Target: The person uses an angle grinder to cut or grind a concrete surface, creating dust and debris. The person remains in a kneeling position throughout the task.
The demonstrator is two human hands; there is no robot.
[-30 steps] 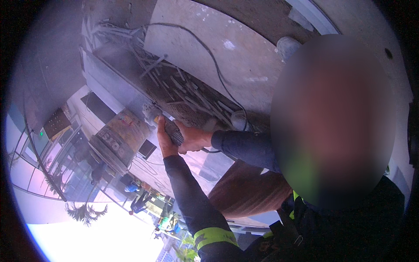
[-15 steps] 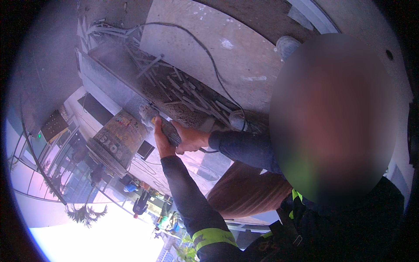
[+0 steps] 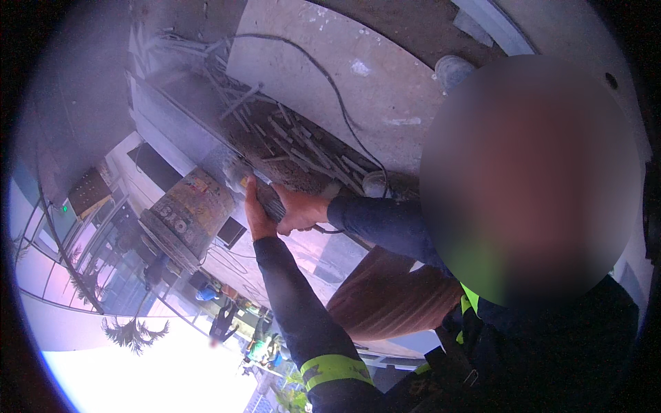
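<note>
Dusty work site, strongly tilted in view: floor (image 3: 582,41) toward the top, bright sky (image 3: 138,382) at lower left. Haze thickest at upper left. Stained bucket (image 3: 196,206) near the work; thin strips of debris (image 3: 310,151) in a loose pile beside a broad board (image 3: 337,72). Several people (image 3: 220,323) small in the background.

Main piece: dark, ribbed power tool (image 3: 267,199), grinder-like, mid-view. Its dust-caked head lies at or just beside the end of a long pale panel (image 3: 169,124); haze hides whether they touch.

Risks, my judgement: a catch at the panel edge could kick the tool back. Fingers sit close behind its head, so a slip forward would be bad. Black cable (image 3: 330,79) sweeps over the board and passes a dusty shoe (image 3: 377,184); a snag there could tug the tool off line. Loose strips make poor footing if the stance shifts. Dust could mask the contact line.

Hands: both bare, close together, closed around the tool's body. One hand (image 3: 259,217), below a banded sleeve (image 3: 299,303), wraps one side, thumb toward the head. The other hand (image 3: 304,208) grips farther back. Finger detail underneath hidden.
</note>
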